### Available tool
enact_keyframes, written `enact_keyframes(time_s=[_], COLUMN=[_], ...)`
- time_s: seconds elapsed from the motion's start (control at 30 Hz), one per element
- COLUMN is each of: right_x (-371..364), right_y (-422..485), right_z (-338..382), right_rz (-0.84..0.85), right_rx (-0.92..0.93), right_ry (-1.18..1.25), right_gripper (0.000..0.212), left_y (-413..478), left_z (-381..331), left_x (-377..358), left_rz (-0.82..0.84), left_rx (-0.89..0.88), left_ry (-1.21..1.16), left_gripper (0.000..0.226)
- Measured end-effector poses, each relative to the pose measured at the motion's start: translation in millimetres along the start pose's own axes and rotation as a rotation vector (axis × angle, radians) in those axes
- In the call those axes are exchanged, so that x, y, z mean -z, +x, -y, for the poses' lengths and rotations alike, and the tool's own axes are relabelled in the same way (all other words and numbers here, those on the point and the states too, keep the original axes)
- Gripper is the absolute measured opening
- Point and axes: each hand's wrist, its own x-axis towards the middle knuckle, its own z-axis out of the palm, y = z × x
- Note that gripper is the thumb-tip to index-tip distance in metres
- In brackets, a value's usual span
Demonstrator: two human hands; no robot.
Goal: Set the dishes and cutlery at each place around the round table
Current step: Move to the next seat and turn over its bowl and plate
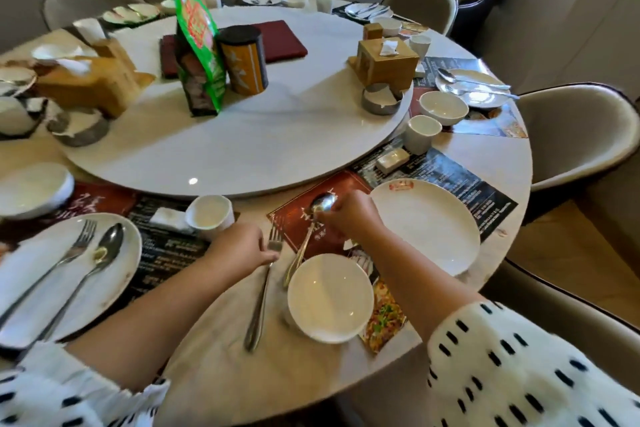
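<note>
Spotted sleeve (512, 367); left hand (242, 248) pinches steel fork (265, 284), right hand (349, 215) glossy oval spoon (323, 202)

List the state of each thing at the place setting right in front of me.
fork: lying on the table.
left hand: pinches the fork's neck.
spoon: held near its head.
right hand: pinches the spoon.
bowl: upright, empty.
plate: empty, on a placemat.
cup: upright, empty.
</note>
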Motion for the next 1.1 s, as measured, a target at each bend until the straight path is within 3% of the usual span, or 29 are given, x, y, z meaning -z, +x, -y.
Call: enact_keyframes(time_s=[0.13, 0.2, 0.4, 0.47, 0.6, 0.73, 0.83, 0.93, 1.03, 1.1], right_x=[-18, -26, -36, -36, -21, 31, 74, 102, 109, 108], right_y=[18, 24, 24, 22, 20, 11, 8, 6, 4, 1], right_z=[20, 20, 19, 19, 23, 28, -1, -50, -101, -123], right_rz=[0.137, 0.164, 0.16, 0.153, 0.038, 0.09, 0.034, -0.135, -0.329, -0.362], right_rx=[-0.242, -0.292, -0.358, -0.344, -0.258, -0.219, -0.234, -0.229, -0.097, -0.011], right_ry=[0.076, 0.09, 0.137, 0.17, 0.44, 0.686, 0.864, 0.647, 0.25, 0.096], right_gripper=[0.046, 0.042, 0.026, 0.029, 0.014, 0.012, 0.008, 0.015, 0.025, 0.025], left_y=[-2, 1, 2, 0, -7, -16, -17, -14, -11, -10], left_z=[6, 7, 18, 20, 19, 10, -4, -22, -43, -58], left_x=[-14, -23, -27, -20, 6, 40, 52, 51, 44, 37], left_rz=[0.114, 0.138, 0.113, 0.101, 0.001, -0.108, -0.155, -0.143, -0.104, -0.073], left_rx=[0.072, 0.068, 0.053, 0.053, 0.023, -0.046, -0.053, -0.047, -0.038, -0.027], left_ry=[-0.094, -0.24, -0.316, -0.322, -0.487, -0.605, -0.685, -0.793, -0.895, -0.948], left_gripper=[0.04, 0.031, 0.031, 0.031, 0.022, 0.012, 0.012, 0.013, 0.014, 0.013])
